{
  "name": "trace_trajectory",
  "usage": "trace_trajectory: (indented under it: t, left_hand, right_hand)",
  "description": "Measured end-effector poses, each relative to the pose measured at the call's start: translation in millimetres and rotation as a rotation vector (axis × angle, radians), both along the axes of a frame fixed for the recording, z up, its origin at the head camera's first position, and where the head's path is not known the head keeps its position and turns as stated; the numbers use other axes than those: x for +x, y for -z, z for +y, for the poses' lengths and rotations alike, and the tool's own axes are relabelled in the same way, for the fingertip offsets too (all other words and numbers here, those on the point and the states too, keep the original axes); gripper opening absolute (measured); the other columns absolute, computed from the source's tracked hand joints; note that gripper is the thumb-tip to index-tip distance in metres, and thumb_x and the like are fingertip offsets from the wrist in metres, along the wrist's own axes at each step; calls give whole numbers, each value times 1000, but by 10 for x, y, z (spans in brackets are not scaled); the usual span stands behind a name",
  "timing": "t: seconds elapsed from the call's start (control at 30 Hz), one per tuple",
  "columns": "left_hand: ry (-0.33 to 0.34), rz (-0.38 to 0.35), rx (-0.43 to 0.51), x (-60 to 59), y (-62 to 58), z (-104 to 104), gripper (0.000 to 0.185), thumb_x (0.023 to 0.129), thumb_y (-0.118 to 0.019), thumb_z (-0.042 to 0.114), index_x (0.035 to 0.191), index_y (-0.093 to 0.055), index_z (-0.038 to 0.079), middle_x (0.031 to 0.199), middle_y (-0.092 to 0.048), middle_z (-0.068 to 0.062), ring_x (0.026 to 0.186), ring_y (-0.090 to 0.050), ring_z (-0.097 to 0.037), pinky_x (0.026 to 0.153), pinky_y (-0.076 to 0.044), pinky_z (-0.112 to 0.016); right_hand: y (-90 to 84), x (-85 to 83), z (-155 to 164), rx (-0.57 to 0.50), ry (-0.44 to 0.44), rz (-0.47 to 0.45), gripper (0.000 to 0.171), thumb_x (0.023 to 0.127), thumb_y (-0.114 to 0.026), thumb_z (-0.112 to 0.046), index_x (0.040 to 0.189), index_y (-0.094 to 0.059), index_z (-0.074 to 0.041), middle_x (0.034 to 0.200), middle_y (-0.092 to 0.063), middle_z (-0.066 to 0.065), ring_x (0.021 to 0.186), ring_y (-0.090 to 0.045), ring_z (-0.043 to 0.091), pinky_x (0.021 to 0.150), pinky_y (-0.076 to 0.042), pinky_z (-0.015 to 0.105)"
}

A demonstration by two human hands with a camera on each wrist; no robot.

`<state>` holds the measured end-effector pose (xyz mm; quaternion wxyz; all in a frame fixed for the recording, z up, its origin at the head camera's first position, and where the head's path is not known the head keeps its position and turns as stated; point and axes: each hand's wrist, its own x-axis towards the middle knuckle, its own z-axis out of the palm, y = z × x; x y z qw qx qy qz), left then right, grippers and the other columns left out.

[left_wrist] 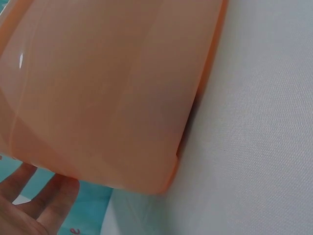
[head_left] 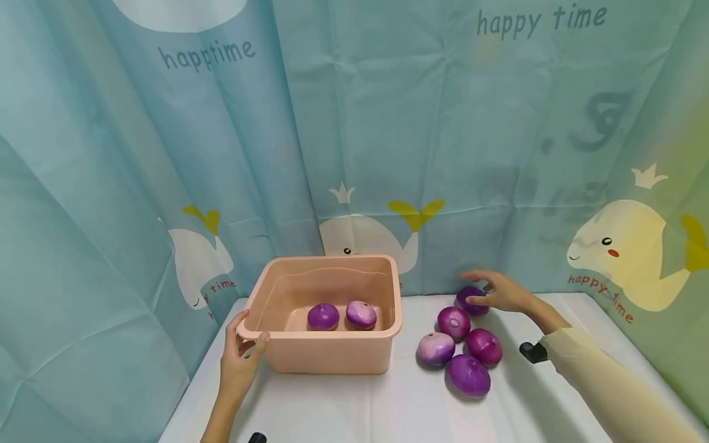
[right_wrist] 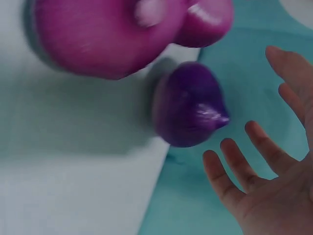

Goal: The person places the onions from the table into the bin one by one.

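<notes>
My left hand (head_left: 239, 357) grips the left front corner of a pink plastic bin (head_left: 332, 355), thumb at the front rim and fingers along the left side. In the left wrist view its fingers (left_wrist: 61, 198) meet the bin's edge. Two purple onions, one dark (head_left: 323, 317) and one paler (head_left: 361, 314), lie inside the bin. My right hand (head_left: 501, 292) is over a dark purple onion (right_wrist: 188, 105) at the back of the table. Its fingers (right_wrist: 271, 152) are spread beside this onion in the right wrist view, not closed round it.
Several more onions sit close together in front of the right hand: a magenta one (head_left: 454, 323), a reddish one (head_left: 484, 347), a pale one (head_left: 436, 349) and a large purple one (head_left: 468, 376). A blue whale-print curtain (head_left: 376, 141) hangs behind the white table (head_left: 332, 409).
</notes>
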<state>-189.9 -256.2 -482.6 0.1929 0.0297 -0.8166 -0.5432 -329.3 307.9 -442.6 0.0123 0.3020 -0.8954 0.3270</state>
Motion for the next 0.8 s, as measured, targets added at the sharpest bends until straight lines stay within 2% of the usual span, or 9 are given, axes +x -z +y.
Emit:
trace_trajectory:
  t: [0.2, 0.33, 0.43, 0.63, 0.8]
  left_hand:
    - [0, 12, -8, -1, 20, -6, 65, 102, -64, 22, 158, -31, 22, 152, -46, -21, 105, -55, -3, 80, -52, -18]
    - [-5, 28, -10, -5, 42, -1, 65, 102, -65, 19, 157, -32, 21, 151, -48, -20, 105, -56, -5, 80, -52, -19]
    - [-7, 31, -6, -7, 50, 2, 65, 101, -66, 19, 157, -33, 21, 150, -49, -19, 104, -56, -5, 80, -52, -20]
    - [-3, 32, -7, -4, 32, -2, 64, 102, -65, 20, 157, -32, 21, 150, -49, -20, 103, -56, -5, 80, -52, -19]
    - [3, 35, -2, -11, 28, -8, 64, 101, -66, 19, 157, -33, 21, 151, -48, -20, 104, -57, -5, 80, -52, -19]
  right_hand:
    - [209, -49, 94, -14, 5, 17, 47, 88, -80, -10, 128, -63, 9, 128, -63, 30, 117, -55, 53, 88, -53, 62]
    - [302, -60, 124, 48, -2, 62, 47, 85, -84, -14, 125, -67, 5, 120, -68, 26, 105, -63, 42, 84, -55, 57]
    - [350, -53, 141, 89, 7, 64, 51, 83, -86, -16, 126, -68, 3, 116, -69, 24, 97, -62, 36, 81, -54, 54]
    - [402, -35, 153, 82, 17, 58, 59, 82, -86, -13, 132, -61, 6, 125, -64, 29, 106, -62, 40, 85, -53, 57]
    - [459, -37, 158, 79, 49, 60, 60, 82, -86, -11, 133, -59, 2, 127, -64, 30, 109, -63, 45, 87, -52, 60]
